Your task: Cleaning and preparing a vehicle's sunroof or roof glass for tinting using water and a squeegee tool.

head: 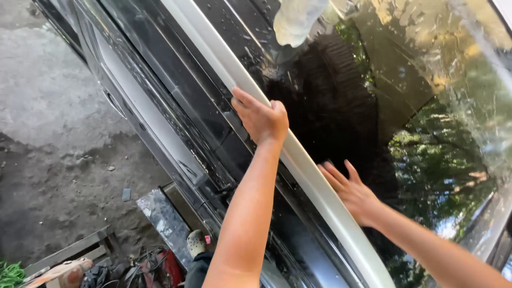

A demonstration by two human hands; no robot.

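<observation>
Evidently bracing, the left hand [261, 120] curls its fingers over the pale roof rail [298, 160] of the dark car [176, 106], while the right hand [349, 189] lies flat, fingers spread, on the wet glass roof [426, 106]. A whitish cloth [296, 18], perhaps, rests further up the roof.

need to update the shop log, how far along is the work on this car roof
Done so far: the black car roof is wet and glossy, with water drops near the pale cloth lying on it. In hand: the left hand grips the light roof rail while the right hand lies flat on the roof panel beside it. Left: the wet roof is not yet dried.
</observation>
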